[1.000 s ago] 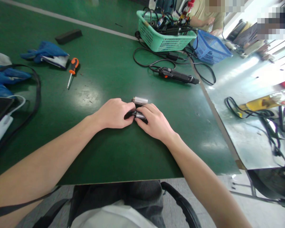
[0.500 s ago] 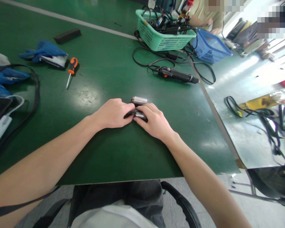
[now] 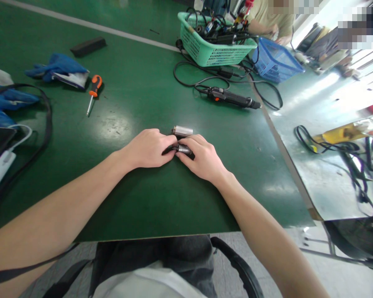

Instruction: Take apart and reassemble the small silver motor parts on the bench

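Note:
Between the thumb and fingers of my right hand (image 3: 202, 156) is a small silver metal cylinder (image 3: 184, 149), lying level close to the green table. My left hand (image 3: 152, 147) is closed at the cylinder's left end. A dark piece (image 3: 169, 149) shows between its thumb and forefinger; its kind is too small to tell. The fingertips of both hands almost meet there. Just beyond them a second silver cylinder (image 3: 183, 131), like a small motor, lies on the table, partly behind the fingers.
An orange-handled screwdriver (image 3: 95, 87), blue gloves (image 3: 60, 68) and a dark block (image 3: 88, 46) lie to the left. Beyond my hands are a corded electric screwdriver (image 3: 230, 98), a green basket (image 3: 205, 54) of tools and cables, and a blue basket (image 3: 278, 62). A co-worker sits behind.
Both hands stay in almost the same place. The held cylinder has shifted very slightly to the right; the rest looks unchanged.

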### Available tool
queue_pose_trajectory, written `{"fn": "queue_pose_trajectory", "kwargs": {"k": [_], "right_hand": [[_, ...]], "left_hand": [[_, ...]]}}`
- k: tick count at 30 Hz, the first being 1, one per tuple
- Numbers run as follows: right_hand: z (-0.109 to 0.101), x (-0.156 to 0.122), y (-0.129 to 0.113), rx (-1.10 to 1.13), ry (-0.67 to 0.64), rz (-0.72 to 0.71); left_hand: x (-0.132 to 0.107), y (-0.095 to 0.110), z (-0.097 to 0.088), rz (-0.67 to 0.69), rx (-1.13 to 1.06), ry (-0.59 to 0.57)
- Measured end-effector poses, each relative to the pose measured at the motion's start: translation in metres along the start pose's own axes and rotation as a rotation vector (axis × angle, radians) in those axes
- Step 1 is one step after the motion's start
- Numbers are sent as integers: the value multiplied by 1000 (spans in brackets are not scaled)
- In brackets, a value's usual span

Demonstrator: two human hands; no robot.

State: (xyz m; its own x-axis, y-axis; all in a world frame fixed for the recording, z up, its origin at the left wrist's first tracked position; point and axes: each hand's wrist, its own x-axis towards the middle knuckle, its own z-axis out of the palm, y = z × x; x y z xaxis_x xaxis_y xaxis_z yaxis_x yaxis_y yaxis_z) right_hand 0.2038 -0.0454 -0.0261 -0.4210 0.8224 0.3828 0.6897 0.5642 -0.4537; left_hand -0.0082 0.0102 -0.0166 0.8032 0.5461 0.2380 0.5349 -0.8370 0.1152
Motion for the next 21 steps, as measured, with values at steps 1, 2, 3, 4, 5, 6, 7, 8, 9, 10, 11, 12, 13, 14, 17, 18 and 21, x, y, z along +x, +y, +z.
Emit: {"fn": "queue_pose_trajectory", "kwargs": {"k": [1,2,3,4,5,6,7,8,9,10,11,12,13,14,17,18,21], "right_hand": [[0,0,0,0,3,-1],[0,0,0,-1,6,-3],[0,0,0,-3,8,-5],[0,0,0,-5,9,-7],[0,0,0,-7,10,-10],[0,0,0,-9,10,-12],[0,0,0,-11,10,-14],[0,0,0,-12,11,-15],[0,0,-1,-11,12,-16],[0,0,-1,-11,14,-16],[0,0,-1,-9,15,-15],[0,0,-1,-9,15,-12],[0,0,-1,-8,14,-10],[0,0,-1,-8,14,-6],[0,0,-1,-7,13,0],[0,0,-1,-6,16,-1],[0,1,-2,-7,22,-5]], "left_hand": [[0,0,0,-4,1,-3],[0,0,0,-6,3,-6],[0,0,0,-7,5,-9],[0,0,0,-8,7,-12],[0,0,0,-8,10,-15],[0,0,0,-9,12,-17],[0,0,0,-10,13,-18],[0,0,0,-12,15,-17],[0,0,0,-13,19,-16],[0,0,0,-13,22,-14],[0,0,0,-12,25,-12],[0,0,0,-10,27,-10],[0,0,0,-7,28,-8],[0,0,0,-6,28,-6],[-1,0,0,-6,26,0],[-1,0,0,-7,26,2],[-1,0,0,-12,26,5]]}}
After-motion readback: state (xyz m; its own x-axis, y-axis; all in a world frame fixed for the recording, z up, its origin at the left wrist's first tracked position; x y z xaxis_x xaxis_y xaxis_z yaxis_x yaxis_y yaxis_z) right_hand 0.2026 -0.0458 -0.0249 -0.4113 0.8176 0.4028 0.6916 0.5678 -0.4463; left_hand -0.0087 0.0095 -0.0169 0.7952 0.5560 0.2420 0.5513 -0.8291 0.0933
